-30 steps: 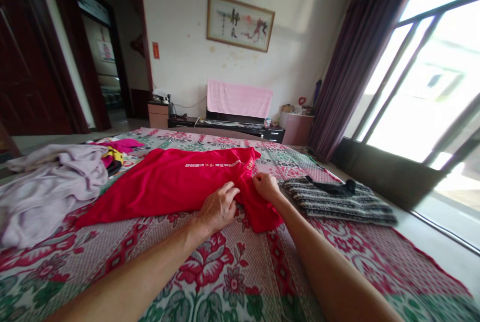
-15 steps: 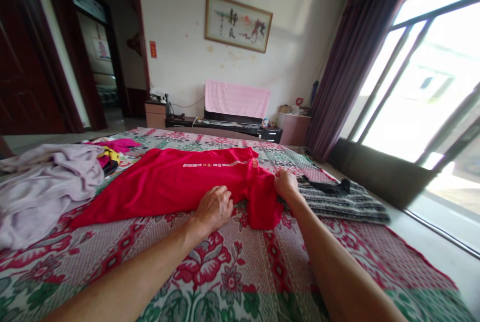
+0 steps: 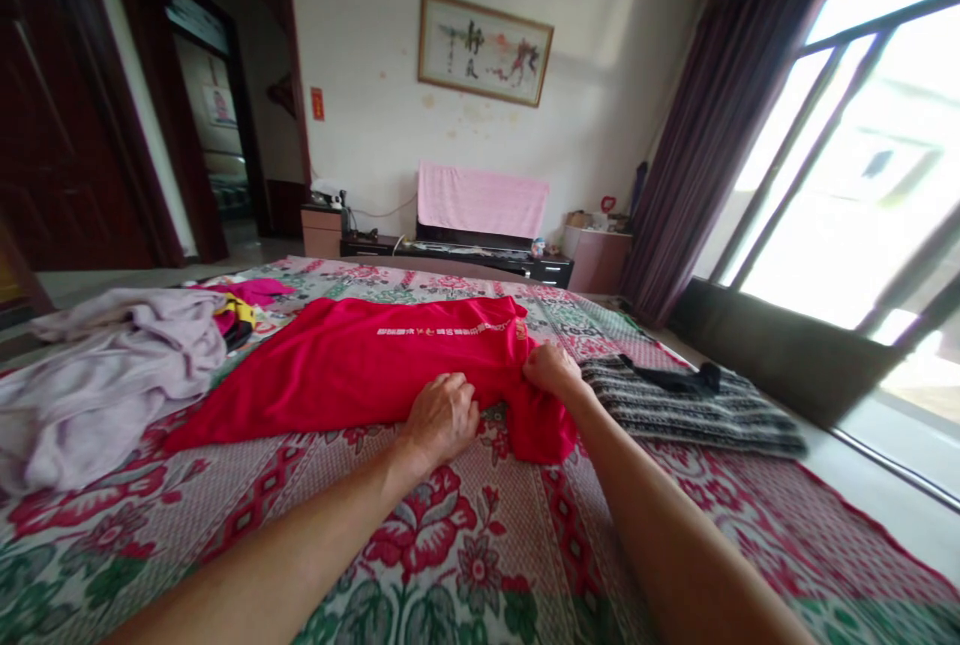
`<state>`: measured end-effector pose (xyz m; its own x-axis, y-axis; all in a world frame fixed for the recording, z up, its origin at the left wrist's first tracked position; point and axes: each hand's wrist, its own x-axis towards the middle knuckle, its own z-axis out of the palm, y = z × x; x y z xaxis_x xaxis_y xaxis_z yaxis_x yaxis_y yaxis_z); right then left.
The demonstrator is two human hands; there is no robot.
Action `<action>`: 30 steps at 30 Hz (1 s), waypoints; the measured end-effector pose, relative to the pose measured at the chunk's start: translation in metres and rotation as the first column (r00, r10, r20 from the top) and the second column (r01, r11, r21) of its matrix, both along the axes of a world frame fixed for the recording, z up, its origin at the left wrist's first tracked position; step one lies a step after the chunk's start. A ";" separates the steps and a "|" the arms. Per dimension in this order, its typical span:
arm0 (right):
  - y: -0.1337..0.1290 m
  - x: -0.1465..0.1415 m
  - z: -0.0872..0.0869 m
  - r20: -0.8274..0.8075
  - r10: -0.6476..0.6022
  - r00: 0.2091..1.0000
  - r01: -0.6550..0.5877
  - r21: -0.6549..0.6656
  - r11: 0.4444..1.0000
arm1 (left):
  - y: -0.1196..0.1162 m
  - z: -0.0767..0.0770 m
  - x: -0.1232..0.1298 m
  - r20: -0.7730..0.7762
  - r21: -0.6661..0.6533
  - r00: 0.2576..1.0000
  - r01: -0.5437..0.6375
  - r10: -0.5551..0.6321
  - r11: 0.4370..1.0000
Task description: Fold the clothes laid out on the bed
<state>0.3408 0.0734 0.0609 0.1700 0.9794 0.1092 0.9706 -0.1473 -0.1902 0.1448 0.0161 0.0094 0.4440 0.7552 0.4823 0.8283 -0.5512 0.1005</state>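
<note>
A red shirt [image 3: 352, 365] with a line of pale printed characters lies stretched across the flowered bedspread [image 3: 315, 525]. My left hand [image 3: 444, 412] rests with curled fingers at the shirt's near edge, gripping the cloth there. At the right end, my right hand [image 3: 553, 370] is closed on the shirt close to its sleeve, which hangs toward me in a bunched fold. The fingertips of both hands are partly hidden. Just right of my right hand lies a folded black-and-grey striped knit garment [image 3: 690, 405] with a black strap on top.
A heap of pale lilac cloth [image 3: 127, 375] lies at the left, with pink and yellow pieces [image 3: 247, 300] behind it. Beyond the bed stands a low black cabinet [image 3: 551, 270] below a pink cloth [image 3: 480, 200]. A window [image 3: 847, 175] with a dark curtain [image 3: 720, 125] is at the right.
My right hand has moved left, bringing the sleeve end of the shirt inward a little. My left hand stays at the near edge. The whole view has shifted slightly.
</note>
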 end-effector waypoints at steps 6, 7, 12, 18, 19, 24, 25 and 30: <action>0.003 0.018 0.003 0.011 -0.111 0.994 0.110 0.066 0.992 | 0.000 0.000 0.000 -0.008 -0.010 1.000 -0.013 0.013 1.000; 0.003 0.022 0.005 0.001 -0.136 0.991 0.136 0.085 0.987 | 0.001 0.000 0.000 -0.009 -0.005 1.000 -0.011 0.011 1.000; 0.001 0.032 0.016 -0.042 -0.059 0.997 0.067 0.225 0.972 | 0.002 -0.001 0.000 0.001 0.010 1.000 0.004 -0.004 1.000; -0.019 0.023 0.009 0.014 0.051 0.999 -0.053 0.252 0.966 | 0.002 0.000 -0.001 0.004 0.006 0.999 0.033 -0.033 0.999; -0.024 0.022 0.006 0.037 0.079 0.996 -0.085 0.219 0.972 | 0.003 0.000 -0.002 0.002 0.008 0.999 0.037 -0.037 0.999; -0.051 0.026 -0.006 0.074 0.081 0.994 -0.097 0.245 0.965 | 0.006 -0.003 -0.002 -0.014 0.029 0.998 0.055 -0.055 0.998; -0.056 0.028 -0.007 0.086 0.023 0.996 -0.045 0.266 0.963 | 0.007 -0.003 -0.002 -0.014 0.030 0.998 0.056 -0.055 0.998; -0.080 0.039 -0.010 0.081 -0.296 0.952 0.278 0.179 0.944 | 0.009 -0.004 -0.002 0.000 0.003 0.999 0.045 -0.045 0.999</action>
